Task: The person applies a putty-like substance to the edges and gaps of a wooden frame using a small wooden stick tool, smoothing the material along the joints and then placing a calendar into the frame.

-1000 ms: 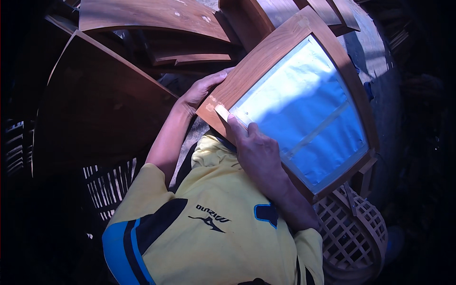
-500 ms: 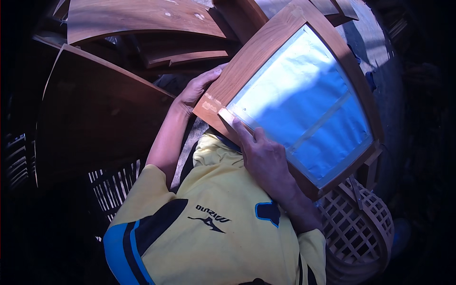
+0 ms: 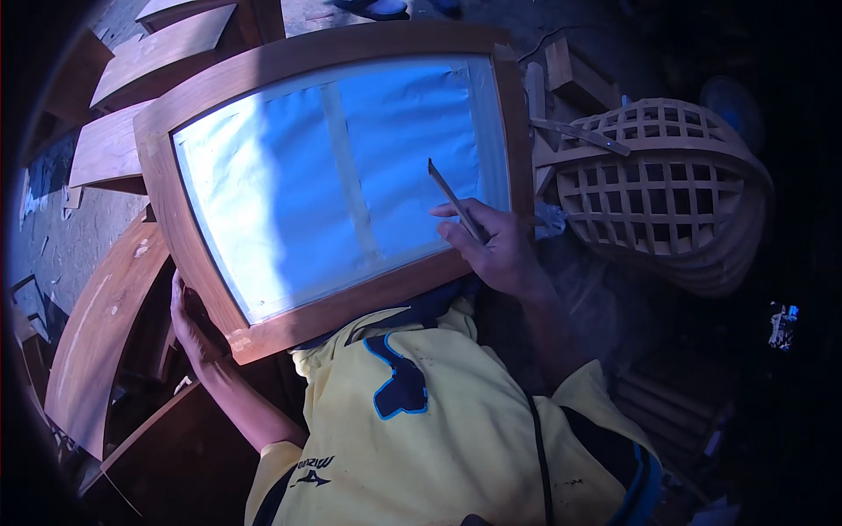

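A curved wooden frame surrounds a panel covered in a pale blue-white sheet, with a strip of tape across it. It is tilted in front of my body. My left hand grips the frame at its lower left corner, fingers partly hidden behind the wood. My right hand pinches a slim stick-like tool with a dark, slanted tip. The tool points up over the right part of the sheet; whether its tip touches cannot be made out.
Several curved wooden pieces are stacked at the far left, and a long curved board leans at the left. A wooden lattice basket-like piece stands at the right, beside a wooden box-like part. Shoes show at the top edge.
The framed panel has turned and lies more level across my lap. My right hand has left the frame's corner and moved right, with the slim tool now raised over the sheet.
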A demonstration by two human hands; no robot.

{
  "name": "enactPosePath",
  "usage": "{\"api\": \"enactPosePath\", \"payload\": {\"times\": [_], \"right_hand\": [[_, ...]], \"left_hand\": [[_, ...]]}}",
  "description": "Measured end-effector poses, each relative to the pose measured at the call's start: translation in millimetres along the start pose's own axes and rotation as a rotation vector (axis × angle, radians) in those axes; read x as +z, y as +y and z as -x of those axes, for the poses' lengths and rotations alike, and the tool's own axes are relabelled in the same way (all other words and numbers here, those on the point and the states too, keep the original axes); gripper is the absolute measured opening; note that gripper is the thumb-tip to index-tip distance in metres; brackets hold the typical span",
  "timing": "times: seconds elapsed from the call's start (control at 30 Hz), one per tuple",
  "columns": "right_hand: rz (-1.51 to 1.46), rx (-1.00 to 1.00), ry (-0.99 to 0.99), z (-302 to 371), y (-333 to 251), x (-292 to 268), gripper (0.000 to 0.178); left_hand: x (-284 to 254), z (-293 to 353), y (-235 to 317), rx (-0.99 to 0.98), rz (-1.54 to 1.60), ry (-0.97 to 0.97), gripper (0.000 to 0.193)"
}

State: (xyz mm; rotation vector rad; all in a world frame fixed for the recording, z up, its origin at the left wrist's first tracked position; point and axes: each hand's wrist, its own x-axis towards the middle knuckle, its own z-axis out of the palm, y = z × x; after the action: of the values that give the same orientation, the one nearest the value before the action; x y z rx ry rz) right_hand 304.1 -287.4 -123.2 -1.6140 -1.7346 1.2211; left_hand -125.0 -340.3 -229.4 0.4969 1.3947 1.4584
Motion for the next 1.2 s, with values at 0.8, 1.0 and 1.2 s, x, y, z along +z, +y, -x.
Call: {"api": "enactPosePath", "payload": {"times": [0.8,1.0,1.2], "right_hand": [[-0.144,0.422,0.575,-66.6,152.7,-109.9,0.048],[-0.100,0.363,0.686,-61.5,135.8,-100.0,0.048],[-0.182,0.291,0.782,-56.4,103.3,-95.8,0.067]], "left_hand": [[43.5,-86.9,44.4,0.055,-0.428,0.099,0.060],[36.8,-95.8,24.3,0.272,-0.477,-0.044,0.034],[28.8,-51.1,62.2,0.524,-0.261,0.026,0.036]]}}
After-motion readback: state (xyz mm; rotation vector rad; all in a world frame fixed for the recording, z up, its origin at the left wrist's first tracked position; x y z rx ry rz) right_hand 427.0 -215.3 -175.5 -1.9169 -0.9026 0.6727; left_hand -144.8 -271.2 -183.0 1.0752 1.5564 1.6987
